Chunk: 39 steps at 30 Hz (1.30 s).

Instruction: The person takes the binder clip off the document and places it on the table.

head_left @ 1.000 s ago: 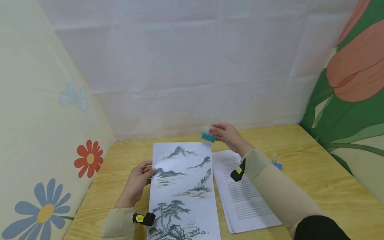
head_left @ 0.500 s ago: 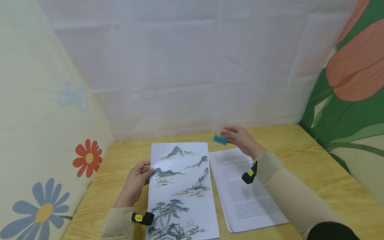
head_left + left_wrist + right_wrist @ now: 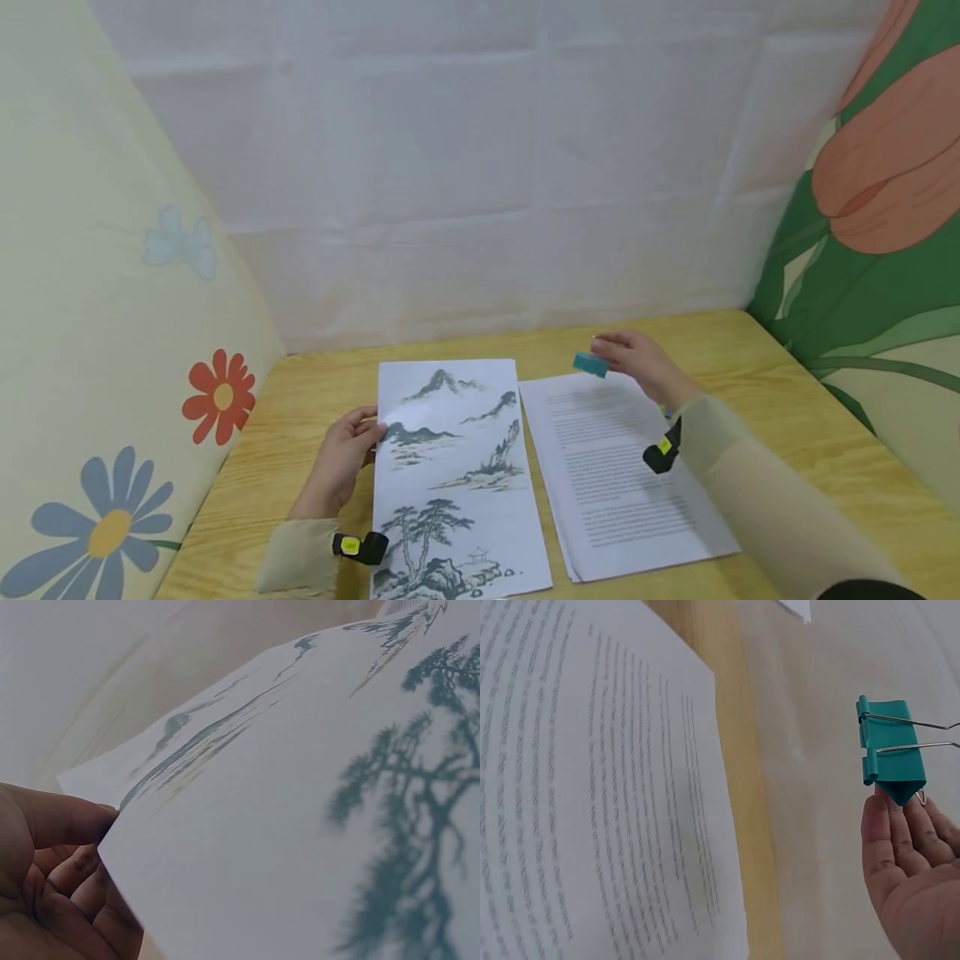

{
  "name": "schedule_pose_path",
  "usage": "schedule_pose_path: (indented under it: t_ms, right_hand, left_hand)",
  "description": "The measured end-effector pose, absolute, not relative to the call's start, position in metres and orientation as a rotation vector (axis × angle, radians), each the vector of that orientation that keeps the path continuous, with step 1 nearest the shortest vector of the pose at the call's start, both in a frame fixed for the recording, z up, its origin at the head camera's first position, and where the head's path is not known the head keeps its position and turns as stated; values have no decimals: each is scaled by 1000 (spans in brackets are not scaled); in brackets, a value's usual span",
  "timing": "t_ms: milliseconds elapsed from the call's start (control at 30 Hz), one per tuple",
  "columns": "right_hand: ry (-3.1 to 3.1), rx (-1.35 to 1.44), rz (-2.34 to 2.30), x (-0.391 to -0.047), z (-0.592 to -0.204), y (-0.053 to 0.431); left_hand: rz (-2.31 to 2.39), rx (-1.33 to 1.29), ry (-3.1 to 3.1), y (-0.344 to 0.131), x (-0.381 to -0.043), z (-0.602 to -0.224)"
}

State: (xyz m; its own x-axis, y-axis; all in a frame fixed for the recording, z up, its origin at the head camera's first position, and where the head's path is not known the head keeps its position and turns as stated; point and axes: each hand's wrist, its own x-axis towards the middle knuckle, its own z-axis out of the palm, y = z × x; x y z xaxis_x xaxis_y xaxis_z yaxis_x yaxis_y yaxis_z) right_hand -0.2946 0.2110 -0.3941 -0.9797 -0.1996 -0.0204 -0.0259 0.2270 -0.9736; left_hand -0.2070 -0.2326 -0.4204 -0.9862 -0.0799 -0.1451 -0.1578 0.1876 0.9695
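Observation:
My left hand pinches the left edge of a white sheet printed with an ink landscape. In the left wrist view, the thumb lies over the sheet's edge, with the other fingers curled beneath. Above the top edge of a stack of typed pages, my right hand holds a teal binder clip by one end at the fingertips. The clip's wire handles point away from its black-free teal body, toward the right of the right wrist view.
A wood-grain table carries the papers, with the typed stack just right of the landscape sheet. A sliver of a blue clip shows behind my right wrist. White cloth hangs behind, and flower-printed panels flank the table.
My right hand has moved right and slightly down with the teal binder clip, from beside the landscape sheet's top corner to above the typed stack. My left hand stays at the sheet's edge.

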Motion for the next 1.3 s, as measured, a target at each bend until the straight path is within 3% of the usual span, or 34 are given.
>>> schedule_pose_path:
  t_ms: [433,1300]
  right_hand:
    - [2402,30,-1660,-271,-415,273]
    - [2396,-6,-1582,-249,-447,310]
  left_hand:
    - [1965,-210,2350,-232,-206,-427]
    - [1919,-303,2342,-219,-204,-442]
